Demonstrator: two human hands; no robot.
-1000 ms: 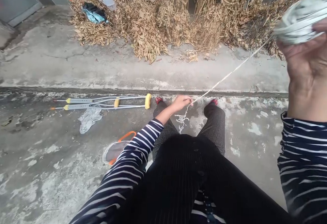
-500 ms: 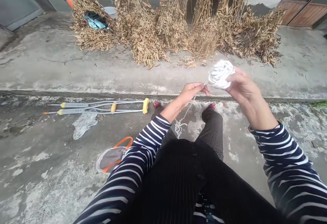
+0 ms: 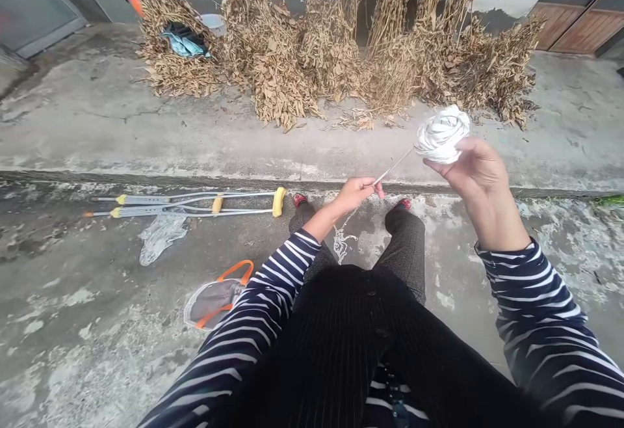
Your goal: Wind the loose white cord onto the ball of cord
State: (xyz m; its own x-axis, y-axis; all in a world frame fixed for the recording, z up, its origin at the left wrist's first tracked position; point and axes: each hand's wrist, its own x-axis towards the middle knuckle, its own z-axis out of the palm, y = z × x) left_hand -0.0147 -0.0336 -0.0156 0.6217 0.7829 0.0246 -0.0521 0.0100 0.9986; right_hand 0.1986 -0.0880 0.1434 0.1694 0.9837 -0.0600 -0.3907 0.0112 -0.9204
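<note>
In my right hand point(image 3: 480, 171) is a ball of white cord point(image 3: 442, 134), gripped from its lower right side and held up in front of me. A straight strand point(image 3: 394, 166) runs down from the ball to my left hand point(image 3: 355, 195), whose fingers pinch it. Below the left hand the cord hangs on, and a loose tangle of it point(image 3: 342, 243) shows between my legs. Whether that tangle lies on the ground or hangs above it, I cannot tell.
A pair of crutches point(image 3: 195, 205) lies on the concrete at left, beside a clear plastic bag point(image 3: 162, 238). Closer stands a bag with orange handles point(image 3: 214, 304). Ahead is a raised concrete step point(image 3: 195, 135), with dried plant bundles point(image 3: 283, 57) against the wall.
My right hand has moved right with the ball, and my left hand has shifted down and left. The strand between them is now longer and pulled straight.
</note>
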